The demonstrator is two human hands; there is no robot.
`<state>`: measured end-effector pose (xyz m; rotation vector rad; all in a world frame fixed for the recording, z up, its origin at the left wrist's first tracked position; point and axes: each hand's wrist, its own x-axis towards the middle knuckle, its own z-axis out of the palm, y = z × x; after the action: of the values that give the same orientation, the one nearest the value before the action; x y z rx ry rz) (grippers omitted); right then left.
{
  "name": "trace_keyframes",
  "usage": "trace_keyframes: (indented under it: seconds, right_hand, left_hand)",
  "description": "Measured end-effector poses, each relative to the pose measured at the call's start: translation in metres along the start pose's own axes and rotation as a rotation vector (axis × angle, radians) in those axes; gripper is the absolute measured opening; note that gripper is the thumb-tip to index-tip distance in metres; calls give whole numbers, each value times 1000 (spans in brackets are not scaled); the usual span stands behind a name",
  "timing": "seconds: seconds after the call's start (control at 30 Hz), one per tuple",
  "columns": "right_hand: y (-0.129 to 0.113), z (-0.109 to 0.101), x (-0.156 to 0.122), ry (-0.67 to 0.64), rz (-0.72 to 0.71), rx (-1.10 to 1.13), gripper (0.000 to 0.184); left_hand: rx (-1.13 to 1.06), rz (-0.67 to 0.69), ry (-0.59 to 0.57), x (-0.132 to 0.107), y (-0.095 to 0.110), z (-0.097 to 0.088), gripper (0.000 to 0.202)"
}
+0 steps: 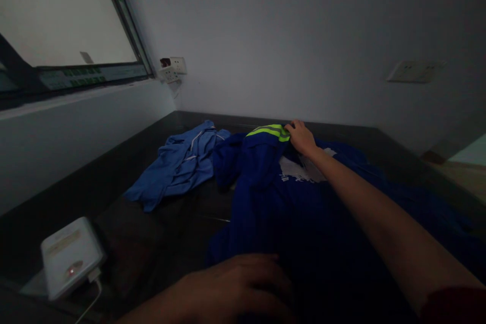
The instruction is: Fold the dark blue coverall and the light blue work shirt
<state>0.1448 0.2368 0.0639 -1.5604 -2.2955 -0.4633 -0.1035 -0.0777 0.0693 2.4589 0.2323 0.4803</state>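
Left hand curves low over the dark-blue garment, its grip too dark to tell; well apart, the right hand, arm outstretched, pinches the garment's striped band. Leftward lie a lighter-blue garment and white device.

1. No word, brand or number can be read anywhere.
2. The dark blue garment bears a pale print with ragged edges; small marks along its lower edge are too blurred to make out.
3. The window frame carries rows of green characters along its lower rail, illegible.
4. The white device shows a tan strip and a round coppery mark, neither with legible lettering.
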Motion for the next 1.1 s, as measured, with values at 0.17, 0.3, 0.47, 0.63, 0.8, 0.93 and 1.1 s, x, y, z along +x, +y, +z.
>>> trace_keyframes:
  seconds: [0.17, 0.3, 0.47, 0.63, 0.8, 0.93, 1.1]
  right_hand:
    - [26, 26, -18, -260, 97, 147, 40]
    - [23, 32, -38, -147, 233, 216, 40]
    - [-2, 26, -55, -283, 350, 275, 33]
    - [-23, 30, -62, -432, 347, 288, 38]
    - [-25, 32, -64, -448, 380, 230, 50]
    - [-20, 34, -68, -450, 391, 235, 52]
    - [-25, 41, -66, -402, 392, 341, 35]
  left_hand:
    - [379, -326, 104, -13, -16, -7, 71]
    - [468, -695, 273, -19, -26, -15, 57]
    - [498, -976, 131, -19, -34, -15, 11]
    - [510, -677, 12, -20, -36, -12, 17]
    - [504, -394, 43, -19, -27, -13, 28]
    - [649, -263, 103, -15, -7, -13, 28]
    - [671, -120, 276, -7, 28, -12, 20]
